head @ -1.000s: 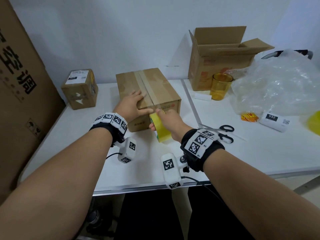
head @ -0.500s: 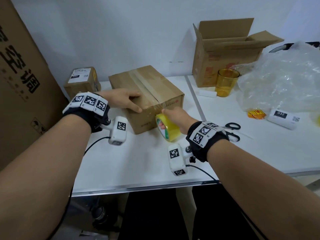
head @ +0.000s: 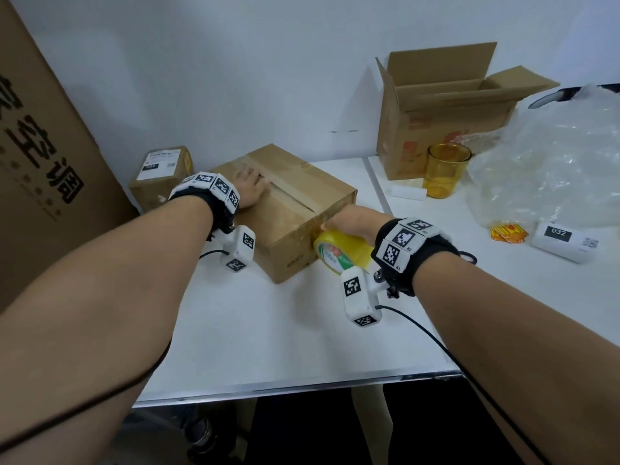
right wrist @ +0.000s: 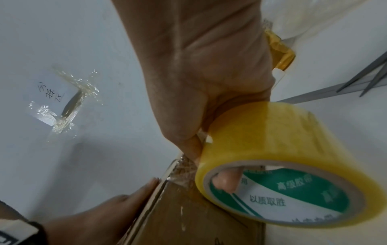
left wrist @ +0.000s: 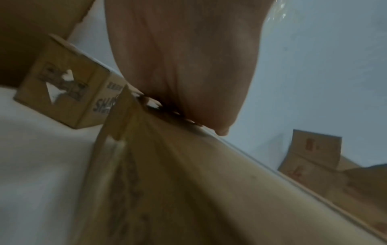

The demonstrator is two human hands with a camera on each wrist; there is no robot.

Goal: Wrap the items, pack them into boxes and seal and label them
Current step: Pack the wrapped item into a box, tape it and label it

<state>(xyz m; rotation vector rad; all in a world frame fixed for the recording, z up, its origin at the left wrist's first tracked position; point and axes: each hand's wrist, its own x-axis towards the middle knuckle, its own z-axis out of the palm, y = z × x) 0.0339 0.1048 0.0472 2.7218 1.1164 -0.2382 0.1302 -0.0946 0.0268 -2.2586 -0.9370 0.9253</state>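
A closed cardboard box (head: 298, 209) lies on the white table (head: 268, 330), turned at an angle, with clear tape along its top seam. My left hand (head: 250, 187) lies flat on the box top, fingers straight, pressing it down; from the left wrist the palm (left wrist: 184, 66) meets the box edge (left wrist: 167, 165). My right hand (head: 349, 221) grips a yellow tape roll (head: 342, 253) against the box's near end. In the right wrist view fingers hook through the roll (right wrist: 278, 162), and crinkled tape (right wrist: 184, 170) sticks to the box corner.
A small labelled box (head: 161, 176) stands behind my left wrist, beside a big carton (head: 43, 156). At the back right are an open carton (head: 443, 109), an amber cup (head: 446, 169), crumpled plastic wrap (head: 550, 162), a white label device (head: 563, 241) and red-yellow stickers (head: 508, 233).
The box has turned further anticlockwise. My left hand slid back along the top toward the far end. My right hand kept the roll at the near end of the box.
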